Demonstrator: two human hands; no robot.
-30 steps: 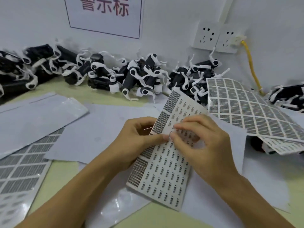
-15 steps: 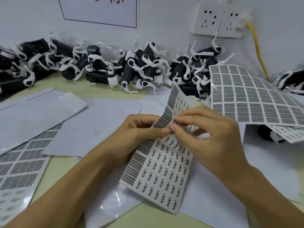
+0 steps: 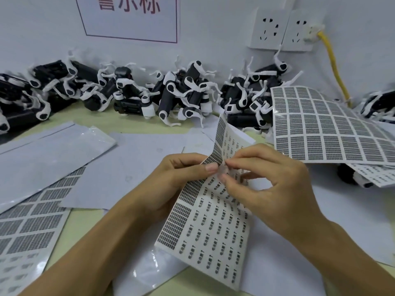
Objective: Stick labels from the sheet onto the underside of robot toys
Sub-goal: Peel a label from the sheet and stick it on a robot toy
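Against the wall, robot toys (image 3: 183,92) line the worktop (image 3: 132,124) while the left hand (image 3: 171,178) pinches the bent label sheet (image 3: 213,221) and the right hand (image 3: 267,184) pinches one label, which may tear or curl if pulled sharply.

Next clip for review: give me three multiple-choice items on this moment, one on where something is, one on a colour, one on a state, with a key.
1. Where is the pile of robot toys?
A. along the wall at the back of the table
B. in the person's lap
C. stacked on the label sheet

2. What colour is the cable plugged into the wall socket?
A. blue
B. yellow
C. black

3. How is the label sheet between the hands?
A. flat on the table
B. rolled into a tube
C. bent upward at the far end

Key: 1 A, the toys line the wall's foot. 2 B, it hangs yellow from the plug. 3 C, the left hand and right hand pinch it at the fold.
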